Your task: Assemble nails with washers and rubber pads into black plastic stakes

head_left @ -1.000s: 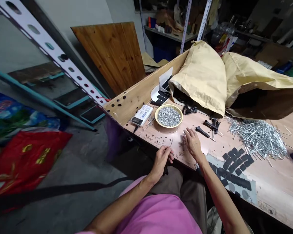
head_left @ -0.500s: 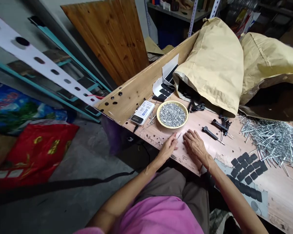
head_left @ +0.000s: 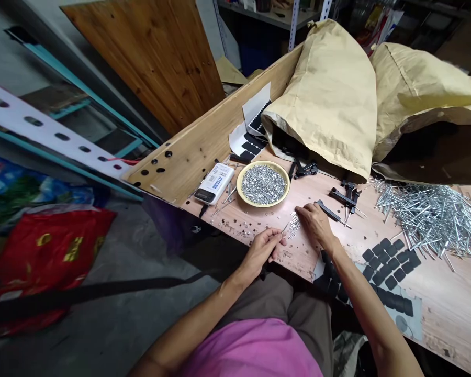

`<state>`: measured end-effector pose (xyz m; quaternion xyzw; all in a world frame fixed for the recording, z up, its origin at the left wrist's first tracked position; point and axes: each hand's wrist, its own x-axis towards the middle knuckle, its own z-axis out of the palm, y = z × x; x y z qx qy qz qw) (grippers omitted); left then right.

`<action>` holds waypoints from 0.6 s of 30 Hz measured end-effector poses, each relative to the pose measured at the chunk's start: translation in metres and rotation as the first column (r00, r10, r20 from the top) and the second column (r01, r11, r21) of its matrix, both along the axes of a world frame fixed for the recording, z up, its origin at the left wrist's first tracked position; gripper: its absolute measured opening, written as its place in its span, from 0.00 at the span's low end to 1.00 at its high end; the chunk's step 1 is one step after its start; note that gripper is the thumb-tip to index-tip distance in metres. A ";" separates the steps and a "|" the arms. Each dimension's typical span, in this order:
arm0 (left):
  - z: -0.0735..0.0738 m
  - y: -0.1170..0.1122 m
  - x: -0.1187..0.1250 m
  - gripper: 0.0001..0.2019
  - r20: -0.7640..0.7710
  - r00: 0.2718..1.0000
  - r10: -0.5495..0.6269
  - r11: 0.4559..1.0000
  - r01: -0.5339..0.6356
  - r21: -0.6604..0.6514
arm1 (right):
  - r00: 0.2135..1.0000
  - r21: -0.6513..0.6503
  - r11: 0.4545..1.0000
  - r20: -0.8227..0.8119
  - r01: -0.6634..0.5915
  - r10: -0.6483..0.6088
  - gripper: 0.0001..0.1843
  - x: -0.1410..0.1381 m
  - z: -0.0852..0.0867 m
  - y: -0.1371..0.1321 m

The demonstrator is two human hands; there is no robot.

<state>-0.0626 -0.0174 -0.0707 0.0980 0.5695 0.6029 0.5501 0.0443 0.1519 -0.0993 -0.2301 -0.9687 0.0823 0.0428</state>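
My left hand is closed at the table's front edge, with a thin metal rod sticking up from between thumb and fingers. A small scatter of nuts lies on the wood just beyond the rod. At the right side of these nuts, my right hand rests with its fingers bent and close together; what its fingertips hold, if anything, is hidden. Behind both hands stands a yellow bowl full of small silver nuts. A black bar-shaped part lies just past my right hand.
A white digital scale sits left of the bowl. To the right are more black parts, a heap of long metal rods and black square pads. Large paper sacks lie at the back, beside a wooden side board.
A scatter of nuts now shows on the table between my hands. My right hand has lifted and bent its fingers at the scatter's edge. My left hand has drawn back with the rod raised.
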 end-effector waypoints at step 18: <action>0.026 0.021 0.044 0.34 0.203 0.920 -0.334 0.943 0.329 0.058 | 0.530 -0.774 0.597 -0.423 0.210 -0.735 0.09 0.052 0.042 -0.064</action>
